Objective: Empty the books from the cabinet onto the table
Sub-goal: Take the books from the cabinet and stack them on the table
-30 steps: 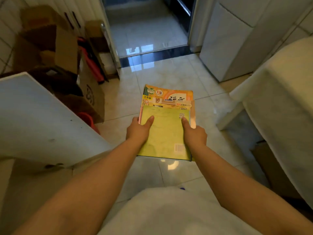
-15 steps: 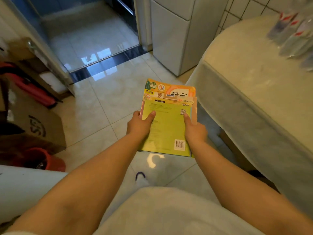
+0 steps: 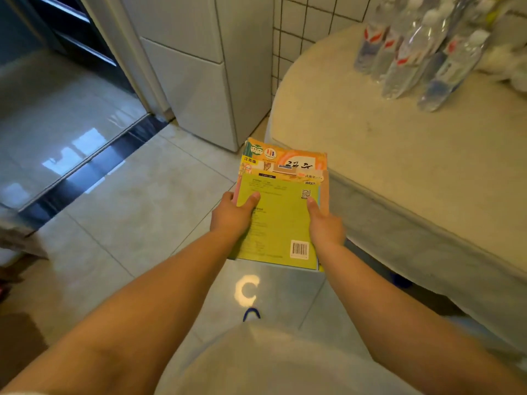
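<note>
A person is holding a stack of books [image 3: 281, 212] out in front with both arms extended over the tiled floor [image 3: 137, 218]. The left hand [image 3: 233, 216] is gripping the stack's left edge, thumb lying on the green top cover; the right hand [image 3: 325, 226] is gripping the right edge likewise. The stack is hanging level just beside the near left edge of the cloth-covered worktop [image 3: 385, 155], where clear bottles [image 3: 422, 47] are standing at the far right.

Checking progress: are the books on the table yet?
Not yet. Both hands, left hand and right hand, hold the books above the floor, beside the table.
</note>
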